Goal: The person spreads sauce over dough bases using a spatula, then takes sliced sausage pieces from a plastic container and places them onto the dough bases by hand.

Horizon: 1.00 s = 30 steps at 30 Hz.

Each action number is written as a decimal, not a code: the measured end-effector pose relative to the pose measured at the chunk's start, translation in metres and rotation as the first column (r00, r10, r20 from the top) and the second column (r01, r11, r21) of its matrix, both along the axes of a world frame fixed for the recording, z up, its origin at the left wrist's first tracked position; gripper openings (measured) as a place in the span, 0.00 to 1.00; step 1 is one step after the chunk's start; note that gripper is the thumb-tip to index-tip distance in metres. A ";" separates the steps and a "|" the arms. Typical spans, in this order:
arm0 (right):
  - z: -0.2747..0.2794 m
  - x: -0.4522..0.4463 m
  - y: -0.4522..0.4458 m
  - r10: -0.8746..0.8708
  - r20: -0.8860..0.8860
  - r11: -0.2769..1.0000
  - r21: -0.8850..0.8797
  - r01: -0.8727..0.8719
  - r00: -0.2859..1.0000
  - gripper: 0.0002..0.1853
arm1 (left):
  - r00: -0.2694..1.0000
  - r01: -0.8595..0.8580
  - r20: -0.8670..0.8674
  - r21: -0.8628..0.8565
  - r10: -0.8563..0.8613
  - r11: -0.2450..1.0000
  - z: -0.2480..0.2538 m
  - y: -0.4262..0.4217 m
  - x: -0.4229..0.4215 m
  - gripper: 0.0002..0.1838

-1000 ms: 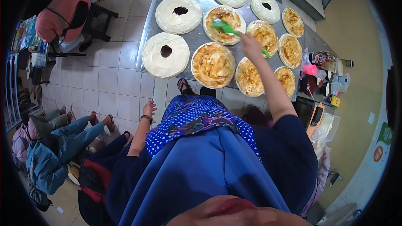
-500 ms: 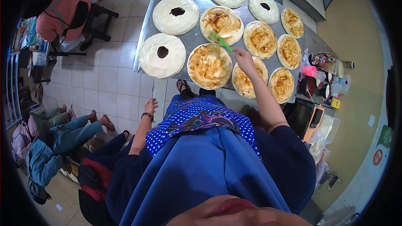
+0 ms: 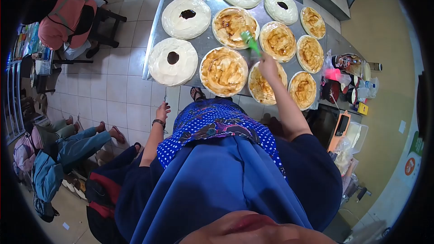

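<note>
Gripping the green brush (image 3: pixel 254 45) by its handle w/ closed fingers, R hand (image 3: pixel 269 67) is holding it over the table (image 3: pixel 203 41) nr brown-topped rounds (image 3: pixel 233 25), prob. keeping knuckles off toppings, L hand (image 3: pixel 161 113) hanging half-curled, hold unclear.

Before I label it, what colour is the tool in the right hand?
The tool is bright green, clearest in the head view.
</note>
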State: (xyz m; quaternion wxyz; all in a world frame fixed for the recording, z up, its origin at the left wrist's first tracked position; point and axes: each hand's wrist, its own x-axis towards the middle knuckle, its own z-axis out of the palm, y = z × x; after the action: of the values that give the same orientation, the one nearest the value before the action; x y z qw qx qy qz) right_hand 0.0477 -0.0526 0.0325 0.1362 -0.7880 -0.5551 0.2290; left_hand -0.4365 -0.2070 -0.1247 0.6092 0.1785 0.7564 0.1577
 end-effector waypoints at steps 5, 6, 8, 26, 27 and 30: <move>0.000 0.002 -0.008 0.040 -0.255 0.995 -0.074 -0.061 0.966 0.16 | 0.999 -0.023 -0.028 -0.085 0.021 0.996 -0.023 -0.020 -0.019 0.31; -0.003 0.007 -0.003 -0.060 -0.262 0.997 -0.062 0.045 0.963 0.16 | 0.999 -0.021 -0.028 -0.087 0.018 0.996 -0.022 -0.024 -0.021 0.31; -0.025 0.010 0.003 -0.041 -0.258 0.997 0.053 0.057 0.965 0.16 | 0.998 -0.023 -0.052 -0.091 0.018 0.996 -0.020 -0.022 -0.023 0.31; 0.016 0.003 -0.015 0.105 0.279 0.994 -0.057 -0.093 0.954 0.17 | 1.000 -0.002 0.000 -0.126 0.002 0.992 -0.020 -0.020 -0.015 0.34; 0.016 -0.003 -0.027 0.109 0.017 0.991 -0.079 -0.107 0.994 0.17 | 1.000 0.000 0.002 -0.123 0.000 0.992 -0.024 -0.020 -0.019 0.34; 0.010 -0.015 -0.018 -0.018 -0.262 1.000 -0.024 0.012 0.965 0.16 | 1.000 0.024 -0.006 -0.164 -0.026 0.986 -0.036 -0.020 -0.033 0.34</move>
State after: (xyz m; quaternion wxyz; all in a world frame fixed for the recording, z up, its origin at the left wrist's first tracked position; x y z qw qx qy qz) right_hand 0.0331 -0.0702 0.0426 0.2014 -0.7564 -0.5238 0.3362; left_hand -0.4694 -0.2265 -0.1607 0.6207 0.1379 0.7670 0.0865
